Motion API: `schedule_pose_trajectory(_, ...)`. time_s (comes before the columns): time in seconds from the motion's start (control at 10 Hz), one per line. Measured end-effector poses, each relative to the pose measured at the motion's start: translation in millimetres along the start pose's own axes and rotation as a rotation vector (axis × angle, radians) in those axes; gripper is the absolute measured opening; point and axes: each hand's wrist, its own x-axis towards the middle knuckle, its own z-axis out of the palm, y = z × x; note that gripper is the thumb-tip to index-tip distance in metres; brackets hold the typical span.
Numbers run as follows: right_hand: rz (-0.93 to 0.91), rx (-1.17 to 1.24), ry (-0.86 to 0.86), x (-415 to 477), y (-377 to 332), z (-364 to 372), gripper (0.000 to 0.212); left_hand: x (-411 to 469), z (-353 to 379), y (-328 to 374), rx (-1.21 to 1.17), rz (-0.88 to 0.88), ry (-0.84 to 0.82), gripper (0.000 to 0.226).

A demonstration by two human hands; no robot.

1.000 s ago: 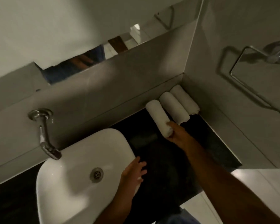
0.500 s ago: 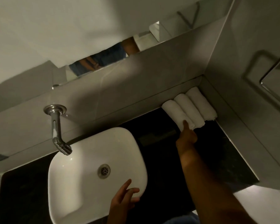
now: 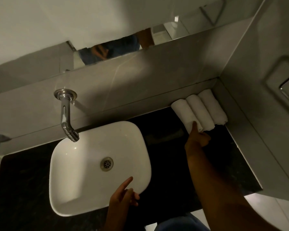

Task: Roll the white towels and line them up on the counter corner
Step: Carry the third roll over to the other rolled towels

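Towels: three rolled white cloth towels (image 3: pixel 198 110) side by side in dark counter corner (image 3: pixel 165 130).
Right hand (image 3: pixel 196 140): forefinger pressing nearest roll's end, other fingers curled.
Left hand (image 3: pixel 123 195): loosely spread, touching white ceramic basin (image 3: pixel 77 164) rim.
Handling: probably light, soft, unrolls easily; grip around mid-roll.

I saw three white towels, each rolled into a tight cylinder, lying side by side and touching on the dark counter (image 3: pixel 170 140) in its far right corner. The nearest roll (image 3: pixel 183 114) sat directly ahead of my right hand (image 3: pixel 196 141), whose extended index finger rested on its near end. The middle roll (image 3: pixel 199 112) lay just right of that fingertip. The far roll (image 3: pixel 213 108) lay beyond it, against the side wall. All pointed diagonally, far ends at the back wall.
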Motion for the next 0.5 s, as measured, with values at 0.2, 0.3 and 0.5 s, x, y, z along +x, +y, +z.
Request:
schedule_pose_trajectory(0.2,-0.073,-0.013,-0.015,-7.3,7.0,-9.0,0.071,-5.2,-26.7,-0.3,0.115,0.189,0.018,0.042)
schedule_pose_trajectory(0.3,-0.147,-0.045,0.024,-23.9,5.3,-14.0,0.072,-7.4,-43.0,0.5,0.185,0.284,0.097,0.041)
schedule_pose_trajectory(0.5,-0.594,-0.31,-0.02,-112.9,33.6,-19.8,0.056,-11.5,-88.1,8.1,0.781,0.764,0.403,0.046)
